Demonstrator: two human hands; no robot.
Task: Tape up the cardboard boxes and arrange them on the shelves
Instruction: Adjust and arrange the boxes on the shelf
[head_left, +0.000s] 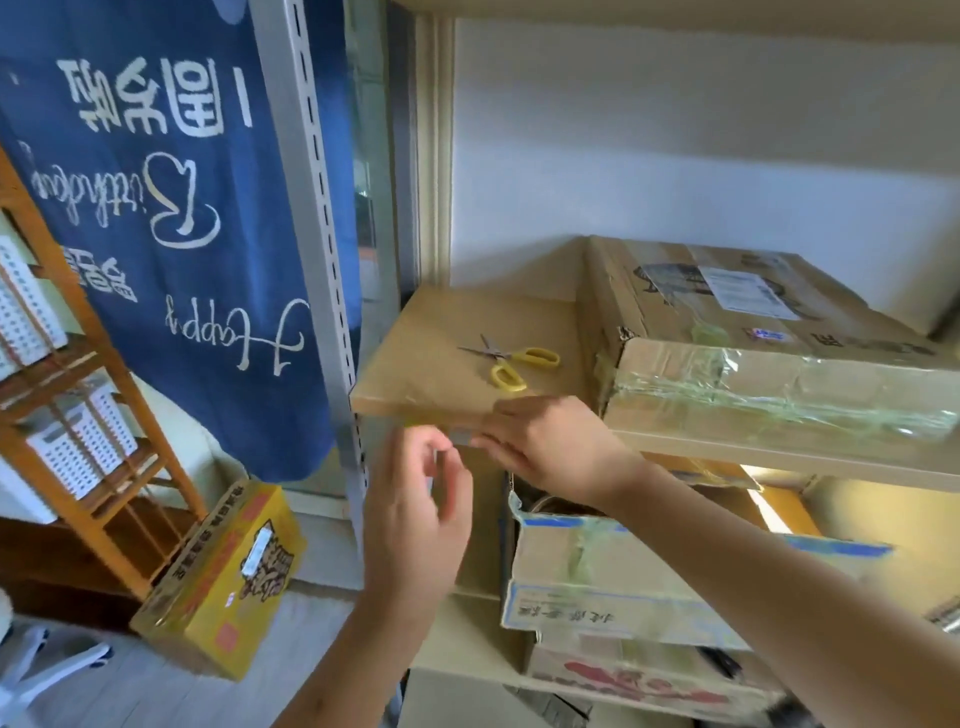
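Observation:
My right hand (540, 447) lies on the front edge of the cardboard-lined shelf (415, 364), its fingers fairly straight and pressing on the edge. A faint strip of clear tape seems to run along that edge to the left of the fingers. My left hand (415, 499) hovers just below the edge with loosely curled fingers and nothing visible in it. Yellow-handled scissors (511, 364) lie on the shelf behind my hands. A large taped cardboard box (753, 353) sits on the same shelf to the right.
On the shelf below, an open white box with blue print (597, 571) rests on another box (649, 680). A yellow carton (223, 577) stands tilted on the floor at left. A blue cloth (171, 208) hangs beside the metal upright (322, 208), with a wooden rack (78, 415) behind.

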